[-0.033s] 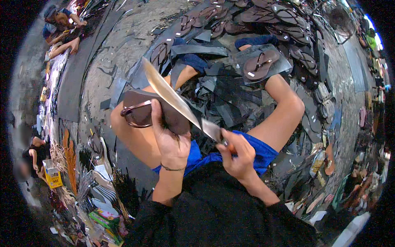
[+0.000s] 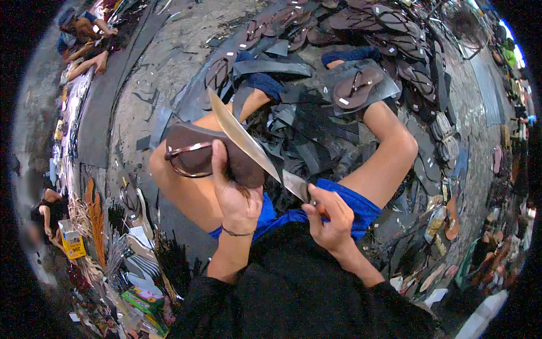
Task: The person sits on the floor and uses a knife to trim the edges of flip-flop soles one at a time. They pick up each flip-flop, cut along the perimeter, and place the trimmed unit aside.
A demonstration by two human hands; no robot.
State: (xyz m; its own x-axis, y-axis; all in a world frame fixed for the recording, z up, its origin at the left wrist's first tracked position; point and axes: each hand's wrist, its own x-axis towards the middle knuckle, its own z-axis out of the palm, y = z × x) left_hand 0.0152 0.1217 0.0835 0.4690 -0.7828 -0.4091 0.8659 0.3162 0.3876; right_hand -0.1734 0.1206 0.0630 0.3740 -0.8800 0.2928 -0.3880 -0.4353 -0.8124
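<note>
My left hand (image 2: 240,198) is closed round a dark brown flip-flop (image 2: 195,138) with a shiny dark strap, its thumb lying over the footbed. In my right hand (image 2: 333,217) is a knife (image 2: 245,138), gripped by its handle, which the fingers mostly hide. The long blade is silvery near the hand and looks tan farther along, curving to a tip beyond the flip-flop's far right side. It runs along the right edge of the flip-flop; whether it is cutting in cannot be told. Another brown flip-flop (image 2: 358,87) lies on a grey sheet beside my right foot.
Dark rubber offcuts (image 2: 307,135) cover the ground between my bent legs. Many brown flip-flops (image 2: 389,25) form an arc ahead. At the left stand a yellow and white box (image 2: 71,240) and bundled strips. Two people (image 2: 90,34) sit at far left.
The knife and my right hand have shifted a little right and toward me. My left thumb has moved slightly right; the flip-flop stays in nearly the same place.
</note>
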